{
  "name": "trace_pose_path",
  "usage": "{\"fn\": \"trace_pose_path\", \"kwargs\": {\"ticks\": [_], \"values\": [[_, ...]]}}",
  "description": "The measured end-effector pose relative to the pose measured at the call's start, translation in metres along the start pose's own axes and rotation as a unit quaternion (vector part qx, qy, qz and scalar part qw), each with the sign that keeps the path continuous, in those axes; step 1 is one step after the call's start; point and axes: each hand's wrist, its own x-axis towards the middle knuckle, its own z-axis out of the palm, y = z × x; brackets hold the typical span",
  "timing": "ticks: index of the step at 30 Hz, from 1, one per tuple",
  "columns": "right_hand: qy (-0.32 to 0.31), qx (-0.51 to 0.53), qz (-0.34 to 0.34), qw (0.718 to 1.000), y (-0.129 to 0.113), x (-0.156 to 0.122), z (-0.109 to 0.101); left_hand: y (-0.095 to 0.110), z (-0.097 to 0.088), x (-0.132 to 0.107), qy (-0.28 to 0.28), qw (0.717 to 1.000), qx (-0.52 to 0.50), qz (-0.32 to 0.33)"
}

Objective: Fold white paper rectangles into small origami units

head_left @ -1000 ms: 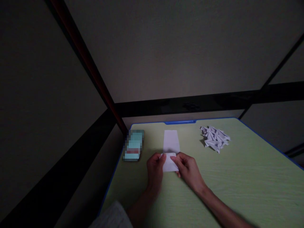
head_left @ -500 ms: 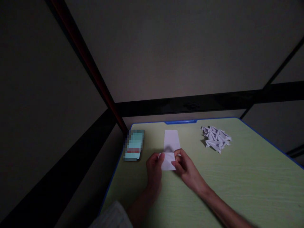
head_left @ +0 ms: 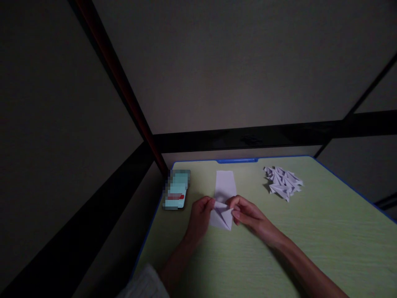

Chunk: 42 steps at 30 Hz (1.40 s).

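Observation:
Between my two hands is a small white folded paper (head_left: 221, 218), held just above the table, its top layer lifted so a slanting crease shows. My left hand (head_left: 201, 213) pinches its upper left corner between thumb and fingers. On the other side, my right hand (head_left: 246, 213) grips the upper right edge, thumb in front and fingers curled behind. Just beyond the hands, a white paper rectangle (head_left: 226, 183) lies flat on the table, its near end hidden behind the folded paper and my fingers.
A phone (head_left: 176, 189) with a lit, blurred screen lies at the table's left edge. Several folded white paper pieces (head_left: 283, 182) are heaped at the back right. The pale green table (head_left: 310, 240) has a blue rim, with a wall behind it and another on the left.
The folded paper's top layer has opened up from flat, showing a diagonal fold. My right hand has shifted slightly to the right, still holding the edge.

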Motion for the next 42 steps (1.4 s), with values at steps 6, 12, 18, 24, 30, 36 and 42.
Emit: {"fn": "trace_pose_path", "kwargs": {"ticks": [6,12,18,24,30,36,42], "values": [[0.045,-0.102,0.035,0.993,-0.003,0.001,-0.001,0.002,0.0,-0.004,0.008,0.991,0.102,0.085],[0.166,-0.077,0.058,0.981,-0.002,0.002,-0.005,0.002,0.003,-0.004,-0.094,0.995,-0.024,0.014],[0.224,0.056,0.1,0.968,-0.001,0.003,-0.007,-0.001,0.004,-0.007,-0.183,0.98,-0.078,-0.023],[0.174,-0.226,0.025,0.958,0.004,0.0,-0.005,-0.009,0.001,-0.004,-0.154,0.984,-0.09,0.013],[0.065,-0.263,-0.011,0.963,0.002,-0.002,-0.005,-0.004,-0.003,-0.006,-0.129,0.992,-0.02,0.001],[0.068,-0.185,0.02,0.98,-0.006,0.0,-0.002,-0.003,-0.004,-0.007,-0.109,0.988,0.076,0.081],[0.046,-0.091,0.056,0.993,-0.001,0.002,-0.003,-0.002,-0.005,-0.008,-0.124,0.981,0.098,0.11]]}}
